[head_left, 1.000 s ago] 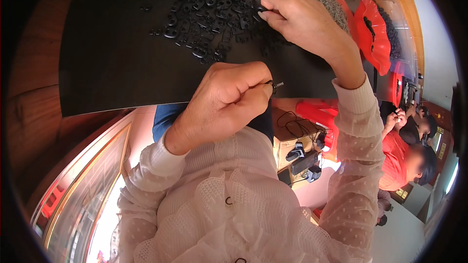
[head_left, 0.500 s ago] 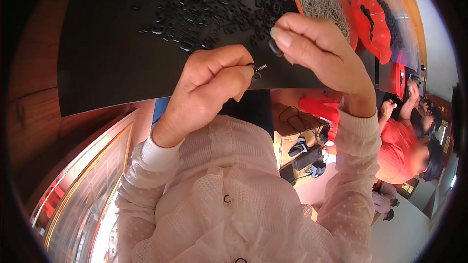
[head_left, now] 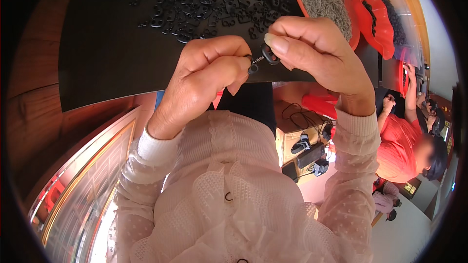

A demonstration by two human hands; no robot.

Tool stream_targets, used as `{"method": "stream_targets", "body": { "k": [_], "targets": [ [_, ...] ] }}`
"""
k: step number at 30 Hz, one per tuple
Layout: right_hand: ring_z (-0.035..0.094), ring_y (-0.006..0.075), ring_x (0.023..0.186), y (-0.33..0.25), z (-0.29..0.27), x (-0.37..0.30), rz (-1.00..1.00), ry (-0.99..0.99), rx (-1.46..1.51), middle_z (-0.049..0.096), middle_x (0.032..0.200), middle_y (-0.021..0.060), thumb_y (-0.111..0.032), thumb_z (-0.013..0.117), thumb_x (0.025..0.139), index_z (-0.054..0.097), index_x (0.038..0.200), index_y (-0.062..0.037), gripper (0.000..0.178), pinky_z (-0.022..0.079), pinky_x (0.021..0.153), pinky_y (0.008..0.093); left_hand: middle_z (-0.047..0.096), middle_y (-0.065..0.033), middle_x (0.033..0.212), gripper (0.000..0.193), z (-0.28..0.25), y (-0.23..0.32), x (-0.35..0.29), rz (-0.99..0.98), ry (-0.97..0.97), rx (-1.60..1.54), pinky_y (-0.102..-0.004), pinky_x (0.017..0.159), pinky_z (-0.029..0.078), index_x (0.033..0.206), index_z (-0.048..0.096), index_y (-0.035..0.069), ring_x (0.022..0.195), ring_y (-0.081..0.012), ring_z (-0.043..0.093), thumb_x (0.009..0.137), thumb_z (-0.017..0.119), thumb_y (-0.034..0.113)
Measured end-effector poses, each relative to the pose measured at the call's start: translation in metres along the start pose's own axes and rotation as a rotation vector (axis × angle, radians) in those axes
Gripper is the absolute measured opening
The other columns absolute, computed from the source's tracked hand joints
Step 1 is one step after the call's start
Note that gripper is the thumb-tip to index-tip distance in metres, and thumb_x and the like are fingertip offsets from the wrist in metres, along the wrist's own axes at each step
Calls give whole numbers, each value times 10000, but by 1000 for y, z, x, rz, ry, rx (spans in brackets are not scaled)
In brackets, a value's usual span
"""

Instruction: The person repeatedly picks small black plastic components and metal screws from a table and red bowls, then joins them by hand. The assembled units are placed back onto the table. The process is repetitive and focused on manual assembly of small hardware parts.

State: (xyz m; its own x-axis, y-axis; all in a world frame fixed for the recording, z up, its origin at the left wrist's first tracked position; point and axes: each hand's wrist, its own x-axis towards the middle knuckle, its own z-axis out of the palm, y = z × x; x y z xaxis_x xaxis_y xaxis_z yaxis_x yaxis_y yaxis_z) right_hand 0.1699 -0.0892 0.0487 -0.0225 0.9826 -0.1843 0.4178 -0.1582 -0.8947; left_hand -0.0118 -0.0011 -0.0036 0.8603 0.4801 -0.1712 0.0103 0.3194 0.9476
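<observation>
My left hand (head_left: pixel 207 75) is curled almost into a fist, thumb and forefinger pinched shut on a small black plastic piece (head_left: pixel 252 68) at its right edge. A short metal spring (head_left: pixel 259 60) bridges the narrow gap from that piece to my right hand (head_left: pixel 314 51). The right hand is also closed, its thumb and fingertips pinching a small black ring-shaped part (head_left: pixel 269 53) at its left edge. The two hands sit just beside each other, knuckles up, nearly touching at the pinch, held above the near edge of a black table (head_left: pixel 107 63).

Beyond my left hand, further across the table, lies a loose scatter of many small black plastic parts (head_left: pixel 204 0). Just beyond my right hand stands a red bowl (head_left: pixel 352 29) heaped with small grey metal pieces. To the right of that is a second red dish (head_left: pixel 375 19) holding dark parts.

Both wrists end in pale pink knitted cuffs (head_left: pixel 358 126). Far to the right of my right hand, below the table's edge, a person in a red top (head_left: pixel 402 141) is partly in view.
</observation>
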Motion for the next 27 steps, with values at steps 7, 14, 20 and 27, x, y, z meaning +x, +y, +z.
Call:
{"method": "stream_targets", "body": {
  "k": [7,14,20,27],
  "targets": [
    [278,44,577,0,-2,1,9,-17,-21,309,600,-34,-184,553,948,458,697,-17,316,253,486,252,496,-2,586,141,-3,-4,3,56,-68,-3,-227,449,310,714,540,12,526,-45,409,822,483,84],
    [285,54,577,-1,0,2,-5,-34,-41,315,598,-26,-159,556,942,450,695,-12,306,262,484,264,499,1,592,148,-3,-1,3,42,-79,15,-224,465,324,714,539,15,546,-45,435,841,487,74],
    [292,81,567,-1,4,3,-54,-12,-85,327,591,8,-155,557,941,446,706,1,303,283,487,280,489,7,559,177,1,-5,4,81,-29,21,-220,445,197,683,525,39,479,-18,331,820,501,147],
    [296,87,583,2,3,4,-69,-37,-62,318,603,20,-170,550,949,440,714,-2,309,288,498,287,507,9,605,192,-5,-7,2,82,-96,-1,-220,451,310,722,550,40,529,-35,418,895,517,114]
  ]
}}
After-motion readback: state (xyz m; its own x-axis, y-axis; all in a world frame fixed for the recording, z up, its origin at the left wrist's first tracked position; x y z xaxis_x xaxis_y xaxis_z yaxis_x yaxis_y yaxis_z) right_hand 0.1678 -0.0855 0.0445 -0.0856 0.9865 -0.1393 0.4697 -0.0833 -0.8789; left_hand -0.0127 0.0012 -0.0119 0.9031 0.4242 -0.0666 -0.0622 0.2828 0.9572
